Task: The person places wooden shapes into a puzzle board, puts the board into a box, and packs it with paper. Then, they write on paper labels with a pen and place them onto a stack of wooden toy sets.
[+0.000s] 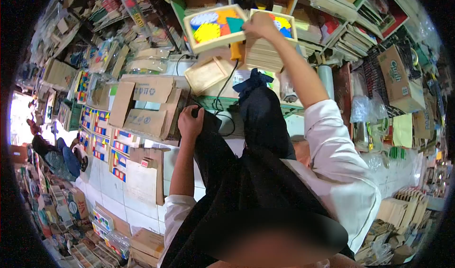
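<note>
My right hand (261, 26) reaches forward, its fingers closed on the right edge of a shallow wooden tray (199, 48). Colourful flat shapes lie in that tray: a yellow piece (207, 32), a teal piece (234, 24), and orange and white-blue ones. Partly behind the hand, a second wooden tray (295, 30) of coloured pieces sits on a stack of wooden trays (263, 55). An empty wooden tray (207, 75) lies nearer on the bench. My left hand (190, 122) rests at my knee beside a cardboard box, holding nothing visible, its fingers loosely bent.
An opened cardboard box (147, 121) stands left of my knee. Sets of coloured blocks (118, 159) lie on the tiled floor. A black cable (222, 95) hangs below an orange-handled tool (235, 51). Packed shelves (327, 12) rise ahead; another person (66, 159) is at far left.
</note>
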`<state>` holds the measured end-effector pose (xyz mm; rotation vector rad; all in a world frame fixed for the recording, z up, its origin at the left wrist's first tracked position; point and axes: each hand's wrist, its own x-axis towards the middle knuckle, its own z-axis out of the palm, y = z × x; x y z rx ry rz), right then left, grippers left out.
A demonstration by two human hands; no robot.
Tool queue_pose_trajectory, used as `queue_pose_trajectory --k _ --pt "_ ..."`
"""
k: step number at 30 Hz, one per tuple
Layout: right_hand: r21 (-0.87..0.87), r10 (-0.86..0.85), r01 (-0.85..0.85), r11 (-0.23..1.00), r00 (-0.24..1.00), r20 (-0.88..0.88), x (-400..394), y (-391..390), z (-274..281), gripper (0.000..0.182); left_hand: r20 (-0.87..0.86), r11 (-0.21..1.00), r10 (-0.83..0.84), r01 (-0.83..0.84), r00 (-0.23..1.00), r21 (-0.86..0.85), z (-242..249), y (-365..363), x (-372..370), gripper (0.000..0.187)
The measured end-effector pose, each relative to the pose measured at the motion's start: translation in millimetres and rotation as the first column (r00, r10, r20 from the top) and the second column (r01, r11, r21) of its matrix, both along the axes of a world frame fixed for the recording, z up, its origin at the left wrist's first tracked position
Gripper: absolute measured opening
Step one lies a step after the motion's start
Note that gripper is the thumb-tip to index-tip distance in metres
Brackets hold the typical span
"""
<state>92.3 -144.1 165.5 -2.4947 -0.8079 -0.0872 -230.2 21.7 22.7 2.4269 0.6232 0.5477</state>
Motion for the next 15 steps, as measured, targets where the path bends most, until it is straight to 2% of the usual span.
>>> queue_pose_trajectory --k 2,3,4,10,12,13,15 --pt "0.010 -0.138 0.138 0.990 0.990 -0.013 9 -33 24 0.037 -0.002 1.000 0.007 -0.007 1.000 0.006 7 -3 -1 0.026" --pt "-0.069 -0.174 0.183 0.981 0.978 0.115 12 -51 35 0.037 -0.010 1.000 0.022 -0.022 1.000 0.012 9 -5 -2 0.026" --pt "-0.043 -0.205 0.211 0.976 0.971 0.124 19 -68 36 0.037 -0.006 1.000 0.021 -0.021 1.000 0.011 9 -5 -2 0.026" --pt "0.025 -0.394 0.394 0.919 0.915 0.080 66 -125 -24 0.038 0.030 0.999 -0.013 0.011 0.999 0.039 1 -2 -3 0.028" --pt "-0.029 -0.432 0.442 0.897 0.887 0.162 62 -129 -37 0.038 0.010 0.998 -0.013 0.012 1.000 0.063 0 -2 -3 0.029" --pt "-0.030 -0.431 0.441 0.897 0.888 0.161 64 -132 -40 0.038 0.009 0.998 -0.013 0.012 1.000 0.063 0 -3 -3 0.029" --pt "0.005 -0.417 0.417 0.909 0.909 0.013 67 -136 -43 0.039 -0.024 1.000 0.006 -0.005 1.000 0.019 2 -4 -2 0.029"
